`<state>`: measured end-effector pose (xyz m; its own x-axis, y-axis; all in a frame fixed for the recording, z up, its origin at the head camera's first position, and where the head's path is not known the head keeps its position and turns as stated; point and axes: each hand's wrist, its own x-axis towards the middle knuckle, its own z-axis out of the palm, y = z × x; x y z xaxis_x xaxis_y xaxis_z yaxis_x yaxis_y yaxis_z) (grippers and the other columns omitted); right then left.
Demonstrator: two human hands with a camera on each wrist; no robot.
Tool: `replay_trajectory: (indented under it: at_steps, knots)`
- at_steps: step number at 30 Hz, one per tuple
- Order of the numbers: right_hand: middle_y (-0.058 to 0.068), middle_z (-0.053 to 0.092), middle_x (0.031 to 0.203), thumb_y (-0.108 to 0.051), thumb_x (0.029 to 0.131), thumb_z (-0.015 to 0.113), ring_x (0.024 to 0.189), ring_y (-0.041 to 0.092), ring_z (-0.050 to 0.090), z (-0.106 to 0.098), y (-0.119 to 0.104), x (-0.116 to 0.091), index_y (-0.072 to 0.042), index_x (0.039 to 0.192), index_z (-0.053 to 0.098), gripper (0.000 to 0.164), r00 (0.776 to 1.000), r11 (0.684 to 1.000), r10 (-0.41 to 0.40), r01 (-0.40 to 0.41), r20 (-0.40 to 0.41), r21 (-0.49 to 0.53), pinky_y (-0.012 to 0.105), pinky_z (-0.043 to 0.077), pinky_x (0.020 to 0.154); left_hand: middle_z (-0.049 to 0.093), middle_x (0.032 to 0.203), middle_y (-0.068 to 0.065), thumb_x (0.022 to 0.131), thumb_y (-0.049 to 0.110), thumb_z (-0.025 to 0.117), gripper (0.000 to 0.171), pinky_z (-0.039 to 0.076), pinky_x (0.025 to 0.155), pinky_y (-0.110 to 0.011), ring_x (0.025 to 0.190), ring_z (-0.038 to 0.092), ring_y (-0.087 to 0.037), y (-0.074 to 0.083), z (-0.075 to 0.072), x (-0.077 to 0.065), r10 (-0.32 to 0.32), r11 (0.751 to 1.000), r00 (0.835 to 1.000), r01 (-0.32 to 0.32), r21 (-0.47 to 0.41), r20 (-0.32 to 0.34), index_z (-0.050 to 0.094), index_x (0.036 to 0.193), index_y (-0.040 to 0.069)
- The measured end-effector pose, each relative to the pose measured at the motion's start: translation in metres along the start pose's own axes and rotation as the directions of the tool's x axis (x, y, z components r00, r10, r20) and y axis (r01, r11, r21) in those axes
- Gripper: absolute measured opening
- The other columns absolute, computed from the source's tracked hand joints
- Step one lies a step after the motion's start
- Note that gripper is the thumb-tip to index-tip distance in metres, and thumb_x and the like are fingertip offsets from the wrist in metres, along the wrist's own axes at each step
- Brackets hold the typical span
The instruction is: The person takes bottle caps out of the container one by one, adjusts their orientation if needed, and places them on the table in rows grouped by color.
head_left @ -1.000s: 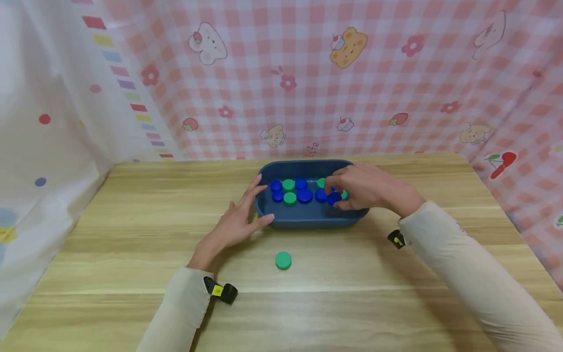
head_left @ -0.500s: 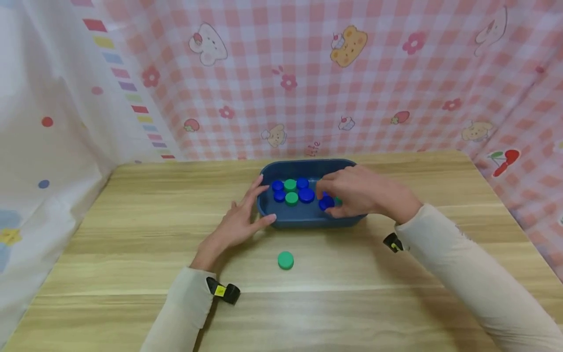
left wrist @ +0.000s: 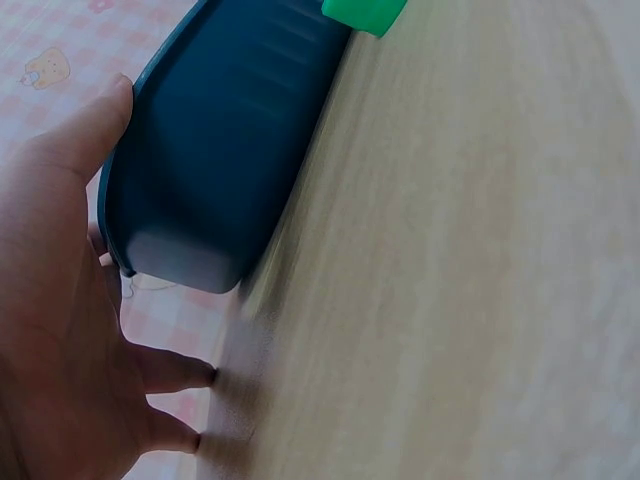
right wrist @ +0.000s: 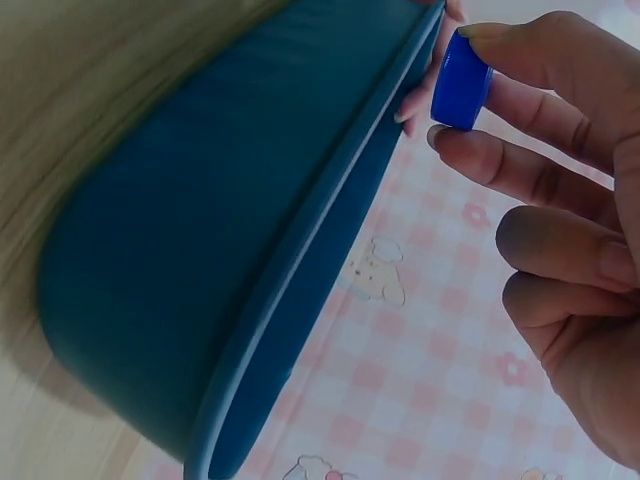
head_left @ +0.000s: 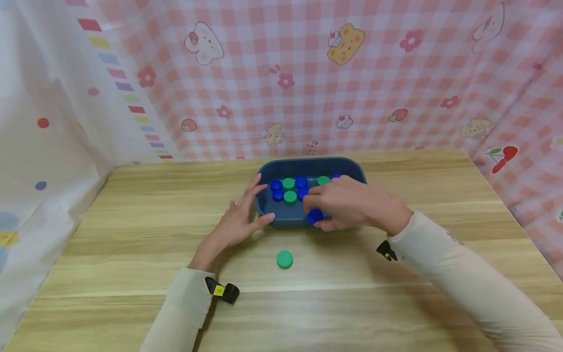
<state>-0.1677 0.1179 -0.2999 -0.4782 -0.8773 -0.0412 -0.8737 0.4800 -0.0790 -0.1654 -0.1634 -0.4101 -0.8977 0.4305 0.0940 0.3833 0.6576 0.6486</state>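
Note:
A blue bottle cap (right wrist: 462, 82) is pinched between the thumb and fingers of my right hand (head_left: 347, 205), up at the near rim of a dark blue plastic basin (head_left: 281, 224). Inside the basin lie several blue and green caps, among them a green cap (head_left: 290, 198) and a blue cap (head_left: 276, 185); my right hand hides some of the others. My left hand (head_left: 235, 222) spreads its fingers around the basin's left end, thumb at the near rim and a fingertip at the left rim. On the table in front of the basin sits one green cap (head_left: 284, 259).
The basin stands toward the back of a wood-grain table (head_left: 145, 234). Behind the table hangs a pink checked cloth (head_left: 264, 73), and a white cloth (head_left: 48, 161) hangs on the left. A black wrist camera (head_left: 224, 292) is strapped to the left sleeve.
My right hand has lifted the blue cap from the right part of the basin and carried it left and toward the near rim. The left hand stays at the basin's left end.

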Motion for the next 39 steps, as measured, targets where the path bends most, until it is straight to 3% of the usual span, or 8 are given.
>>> replay_trajectory:
  at_steps: [7,21,28,39]
  knots:
    - [-0.009,0.057,0.086,-0.032,0.084,0.072,0.059,0.005,0.048,0.003,-0.009,0.004,-0.02,0.1,0.065,0.021,0.997,0.996,-0.078,0.079,-0.022,0.047,0.019,0.04,0.051,-0.007,0.158,0.017,0.092,0.061,0.048,0.075,0.005,0.102,-0.072,0.143,0.017,-0.027,0.001,-0.001,0.0,-0.002,1.0,1.0,0.002,-0.004,0.007,0.017,0.151,0.028]
    - [-0.009,0.057,0.087,-0.028,0.083,0.073,0.059,0.004,0.047,0.012,-0.028,0.011,-0.019,0.1,0.065,0.021,0.986,0.983,-0.164,0.163,0.0,0.088,0.018,0.038,0.049,-0.005,0.158,0.017,0.092,0.059,0.05,0.074,0.006,0.101,-0.073,0.142,0.019,-0.028,0.001,-0.001,0.0,-0.006,1.0,1.0,0.006,-0.002,0.001,0.019,0.151,0.025]
    - [-0.008,0.057,0.086,-0.029,0.086,0.071,0.057,0.004,0.046,0.018,-0.038,0.017,-0.018,0.101,0.065,0.02,0.971,0.967,-0.24,0.238,0.006,0.094,0.017,0.036,0.047,-0.005,0.158,0.016,0.092,0.059,0.049,0.074,0.005,0.103,-0.072,0.142,0.02,-0.029,0.001,-0.001,0.0,-0.011,1.0,1.0,0.011,0.001,-0.001,0.018,0.151,0.027]
    - [-0.008,0.061,0.095,-0.032,0.087,0.069,0.063,0.002,0.05,0.029,-0.048,0.024,-0.019,0.105,0.065,0.022,0.959,0.957,-0.279,0.275,0.039,0.095,0.015,0.04,0.052,-0.006,0.158,0.018,0.092,0.06,0.049,0.074,0.006,0.102,-0.072,0.142,0.02,-0.028,0.0,-0.001,0.0,-0.006,1.0,1.0,0.006,0.01,-0.003,0.018,0.151,0.029]
